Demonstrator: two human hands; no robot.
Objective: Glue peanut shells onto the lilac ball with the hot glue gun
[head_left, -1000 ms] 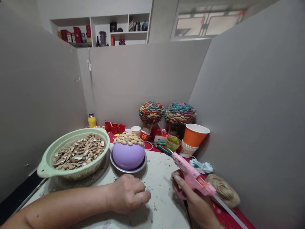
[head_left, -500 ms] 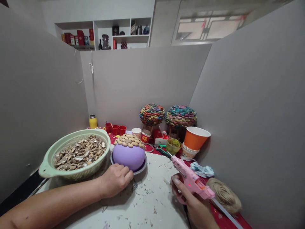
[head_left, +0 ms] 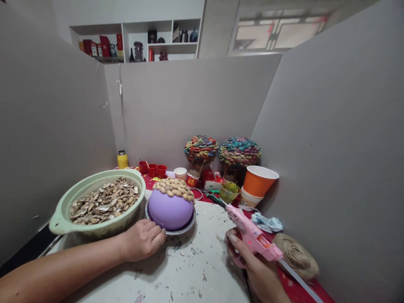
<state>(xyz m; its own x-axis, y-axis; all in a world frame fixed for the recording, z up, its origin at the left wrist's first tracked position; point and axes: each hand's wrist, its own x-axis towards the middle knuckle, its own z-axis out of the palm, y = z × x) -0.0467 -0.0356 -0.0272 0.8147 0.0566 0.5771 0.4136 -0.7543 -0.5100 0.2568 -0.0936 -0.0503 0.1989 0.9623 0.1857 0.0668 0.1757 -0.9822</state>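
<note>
From the head camera, looking down at the spattered white table [head_left: 195, 273], the purple dome [head_left: 170, 209] sits on a metal plate [head_left: 186, 228] near the middle, its top capped with pale nut shells [head_left: 173, 188]. The left hand [head_left: 142, 240] lies just in front of the dome, fingers curled and touching the plate's near rim; whether they pinch it I cannot tell. To the right of the dome, a little apart, the right hand [head_left: 252, 263] is wrapped around a pink glue gun [head_left: 252, 234], its nozzle aimed up and back toward the dome. Left of the dome, almost touching it, stands a green colander [head_left: 63, 221] heaped with shells. Behind the dome to the right are stacked orange paper cups [head_left: 259, 183] and two colourful shell-covered domes [head_left: 221, 150]. A ball of twine [head_left: 296, 254] lies beyond the glue gun.
</note>
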